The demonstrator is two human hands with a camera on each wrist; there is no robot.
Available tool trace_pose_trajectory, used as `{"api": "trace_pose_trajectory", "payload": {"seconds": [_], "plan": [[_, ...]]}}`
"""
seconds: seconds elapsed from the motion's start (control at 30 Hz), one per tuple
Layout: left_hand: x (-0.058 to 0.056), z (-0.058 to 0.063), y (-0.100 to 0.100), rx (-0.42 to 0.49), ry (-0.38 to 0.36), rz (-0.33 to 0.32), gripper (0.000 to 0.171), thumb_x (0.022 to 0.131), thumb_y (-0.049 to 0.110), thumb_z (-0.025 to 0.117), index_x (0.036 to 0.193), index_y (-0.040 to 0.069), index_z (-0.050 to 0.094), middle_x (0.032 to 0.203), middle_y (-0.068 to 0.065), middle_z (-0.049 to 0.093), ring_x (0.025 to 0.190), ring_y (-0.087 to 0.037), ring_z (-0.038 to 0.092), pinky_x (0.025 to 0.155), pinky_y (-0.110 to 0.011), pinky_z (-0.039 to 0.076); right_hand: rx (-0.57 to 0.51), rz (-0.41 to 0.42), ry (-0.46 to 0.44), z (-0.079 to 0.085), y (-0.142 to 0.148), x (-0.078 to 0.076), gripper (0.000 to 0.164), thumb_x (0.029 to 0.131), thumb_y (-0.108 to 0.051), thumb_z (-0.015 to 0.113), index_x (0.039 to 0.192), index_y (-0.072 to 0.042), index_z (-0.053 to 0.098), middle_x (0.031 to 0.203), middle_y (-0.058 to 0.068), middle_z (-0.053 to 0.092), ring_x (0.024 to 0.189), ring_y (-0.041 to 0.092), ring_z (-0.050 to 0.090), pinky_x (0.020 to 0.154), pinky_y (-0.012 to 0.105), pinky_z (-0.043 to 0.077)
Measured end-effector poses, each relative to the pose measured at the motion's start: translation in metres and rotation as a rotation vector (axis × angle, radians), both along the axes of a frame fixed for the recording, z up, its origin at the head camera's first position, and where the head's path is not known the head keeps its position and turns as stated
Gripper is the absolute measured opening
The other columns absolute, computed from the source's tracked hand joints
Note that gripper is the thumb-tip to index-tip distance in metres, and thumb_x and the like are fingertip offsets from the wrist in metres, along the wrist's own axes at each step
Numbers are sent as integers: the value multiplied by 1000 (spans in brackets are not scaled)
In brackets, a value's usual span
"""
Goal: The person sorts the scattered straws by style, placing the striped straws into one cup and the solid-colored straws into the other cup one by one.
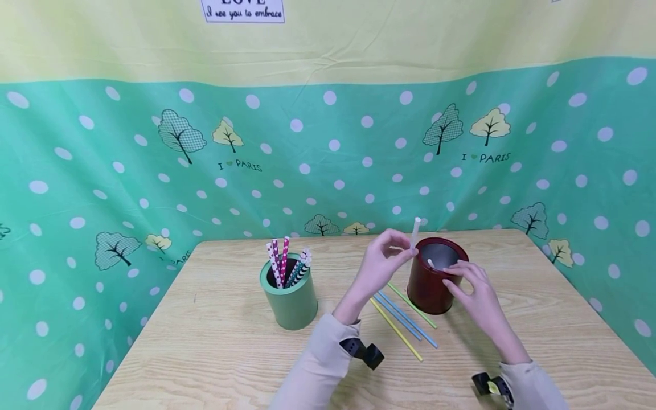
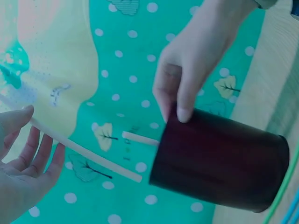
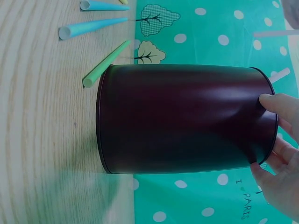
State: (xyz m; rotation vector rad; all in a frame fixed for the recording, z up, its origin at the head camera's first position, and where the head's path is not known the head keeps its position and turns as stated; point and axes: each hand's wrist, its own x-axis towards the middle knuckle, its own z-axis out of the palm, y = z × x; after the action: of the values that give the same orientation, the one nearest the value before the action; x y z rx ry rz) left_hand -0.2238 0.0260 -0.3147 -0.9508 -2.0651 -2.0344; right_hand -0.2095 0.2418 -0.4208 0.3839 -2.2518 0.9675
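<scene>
Here we have it: the left hand [image 1: 381, 266] is up, thumb and forefinger pinching a translucent white drinking straw [image 1: 415, 232], the other fingers loosely bent. Down at the straw's far end, seen from the left wrist, the tip sits near the mouth of the dark red cylindrical cup [image 1: 430, 291] and outside it.

And over on the other side, the right hand [image 1: 475, 287] has that cup by the rim, parted only by the wall's thickness, thumb against the outside and fingertips over the edge. The cup stands upright between the two hands, a second white straw [image 1: 431, 263] poking out of its mouth.

Look below the left hand! A yellow straw [image 1: 397, 330], two blue straws [image 1: 408, 319] and a green straw [image 1: 412, 306] lie slantwise on the wooden table [image 1: 205, 347], the green one closest to the red cup.

Well off to the left hand's left, a green cylindrical cup [image 1: 294, 304] stands full of patterned straws [image 1: 285, 259], some dotted, some striped. Beyond both hands hangs a polka-dot curtain [image 1: 307, 136].
</scene>
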Motion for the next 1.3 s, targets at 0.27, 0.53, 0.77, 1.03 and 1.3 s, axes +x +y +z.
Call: {"api": "trace_pose_trajectory", "payload": {"seconds": [0.27,0.53,0.77,1.03,1.3], "plan": [[4,14,4,136,14,27,15,80,-6,57,93,-10,51,91,-25,53,84,-15,55,76,-28,47,-7,4,-5,0,0,0,25,69,7,69,92,1,64,99,15,55,102,29,40,88,7,20],[3,15,11,195,-25,64,16,80,-6,58,94,-11,50,91,-24,55,88,-25,56,77,-26,47,-6,6,-3,0,0,0,25,69,6,69,92,0,64,99,15,55,103,30,41,89,7,20],[-2,3,20,212,-73,51,16,81,-7,56,95,-12,50,94,-28,56,89,-25,57,77,-26,48,-5,6,-24,2,-1,1,23,71,4,68,94,0,64,101,16,55,104,31,40,89,7,20],[-6,-10,27,217,-74,47,15,81,-7,56,94,-12,51,96,-30,56,90,-27,57,76,-26,48,-2,3,-32,1,-1,1,23,71,4,68,94,0,64,101,15,55,104,31,41,88,7,20],[-10,-20,32,196,-94,33,16,80,-9,56,95,-14,52,97,-31,57,93,-36,56,76,-23,47,0,-1,-10,0,0,0,25,69,7,69,92,0,64,99,15,55,102,30,41,89,7,19]]}}
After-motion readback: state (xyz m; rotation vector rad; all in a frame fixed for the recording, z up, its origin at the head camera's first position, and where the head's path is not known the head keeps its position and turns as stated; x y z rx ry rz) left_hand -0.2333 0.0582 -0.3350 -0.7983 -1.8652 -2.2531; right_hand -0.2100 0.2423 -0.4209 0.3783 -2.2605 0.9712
